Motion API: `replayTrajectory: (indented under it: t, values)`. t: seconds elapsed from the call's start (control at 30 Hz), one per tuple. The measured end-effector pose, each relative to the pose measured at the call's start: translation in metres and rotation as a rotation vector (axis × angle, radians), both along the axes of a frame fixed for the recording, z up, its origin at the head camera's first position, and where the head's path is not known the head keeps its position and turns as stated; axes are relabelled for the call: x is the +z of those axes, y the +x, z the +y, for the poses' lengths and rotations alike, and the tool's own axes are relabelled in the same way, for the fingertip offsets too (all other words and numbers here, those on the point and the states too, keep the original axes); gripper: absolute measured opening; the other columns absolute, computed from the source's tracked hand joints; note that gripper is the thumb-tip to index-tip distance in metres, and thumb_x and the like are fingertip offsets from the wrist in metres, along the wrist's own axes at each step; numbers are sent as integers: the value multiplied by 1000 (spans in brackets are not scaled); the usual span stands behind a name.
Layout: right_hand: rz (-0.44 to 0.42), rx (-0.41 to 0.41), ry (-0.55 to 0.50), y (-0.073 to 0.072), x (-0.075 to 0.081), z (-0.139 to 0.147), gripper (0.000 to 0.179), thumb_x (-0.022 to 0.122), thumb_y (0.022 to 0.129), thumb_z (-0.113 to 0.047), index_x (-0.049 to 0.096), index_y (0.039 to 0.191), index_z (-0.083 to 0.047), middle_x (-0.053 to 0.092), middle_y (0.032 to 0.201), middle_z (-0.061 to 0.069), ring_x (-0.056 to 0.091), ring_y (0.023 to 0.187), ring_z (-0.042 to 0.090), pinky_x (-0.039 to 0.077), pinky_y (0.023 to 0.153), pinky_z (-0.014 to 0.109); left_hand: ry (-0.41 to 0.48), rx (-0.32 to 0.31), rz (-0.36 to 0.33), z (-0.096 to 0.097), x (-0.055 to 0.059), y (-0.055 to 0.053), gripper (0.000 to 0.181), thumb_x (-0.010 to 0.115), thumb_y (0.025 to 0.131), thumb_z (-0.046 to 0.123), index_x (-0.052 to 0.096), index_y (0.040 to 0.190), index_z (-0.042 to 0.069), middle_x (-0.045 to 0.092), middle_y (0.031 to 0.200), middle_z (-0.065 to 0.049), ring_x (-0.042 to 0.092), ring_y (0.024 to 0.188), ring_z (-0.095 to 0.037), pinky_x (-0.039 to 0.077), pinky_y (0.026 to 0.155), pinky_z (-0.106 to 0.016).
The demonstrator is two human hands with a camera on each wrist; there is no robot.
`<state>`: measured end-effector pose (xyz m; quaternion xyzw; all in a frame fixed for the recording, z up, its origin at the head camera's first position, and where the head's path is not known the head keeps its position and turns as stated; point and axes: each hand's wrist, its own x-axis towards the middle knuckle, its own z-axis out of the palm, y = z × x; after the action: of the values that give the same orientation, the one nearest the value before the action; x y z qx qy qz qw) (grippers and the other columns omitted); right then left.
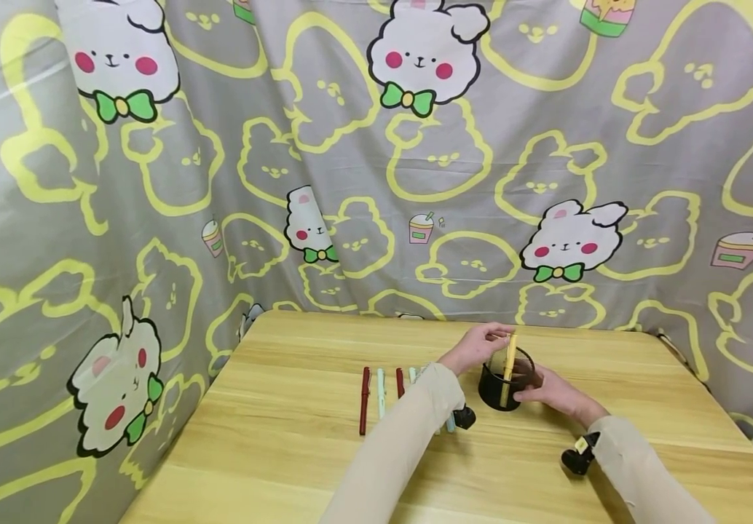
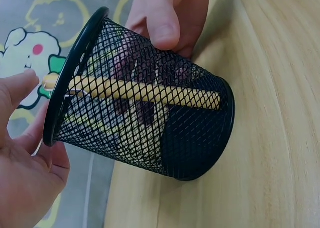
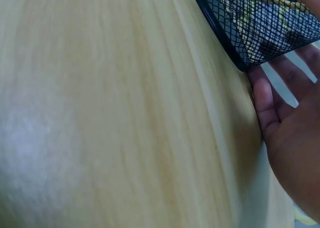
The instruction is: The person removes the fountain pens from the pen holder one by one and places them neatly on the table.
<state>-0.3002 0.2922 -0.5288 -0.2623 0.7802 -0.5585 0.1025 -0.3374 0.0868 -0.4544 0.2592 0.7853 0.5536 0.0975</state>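
Note:
A black mesh pen holder (image 1: 498, 393) stands upright on the table, with one yellow pen (image 1: 510, 358) leaning inside it. My right hand (image 1: 556, 393) holds the holder from its right side; in the left wrist view the right thumb (image 2: 164, 30) lies against the mesh. At the rim is my left hand (image 2: 32, 173), its thumb tip beside the pen's top end and its fingers loosely bent, with no clear grip on the pen. The right wrist view catches the holder (image 3: 270, 27) at its upper corner, with fingers spread behind it.
Left of the holder, several pens lie in a row, among them a dark red pen (image 1: 365, 400) and a mint pen (image 1: 381, 389); my left forearm covers part of the row. A patterned curtain (image 1: 350, 145) hangs behind the wooden table (image 1: 271, 437).

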Motion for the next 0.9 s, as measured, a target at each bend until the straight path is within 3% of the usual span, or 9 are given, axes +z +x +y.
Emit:
replayTrajectory:
  t: [0.63,0.9]
  values:
    - [-8,1,2,1,-2,-1,73,68,84,-4,26,140,14,37,134,38,51,107,-1,42,88,18,-114,-35,40,-1,3,2,32,55,97,20,59,128,17,60,117,1,56,101,-9,48,79,-21]
    - [32,29,-22,2,2,-1,68,66,85,0,26,138,16,35,134,40,51,110,2,42,88,17,-93,8,14,-5,5,2,28,59,95,20,62,123,19,60,115,6,55,100,-7,48,75,-22]
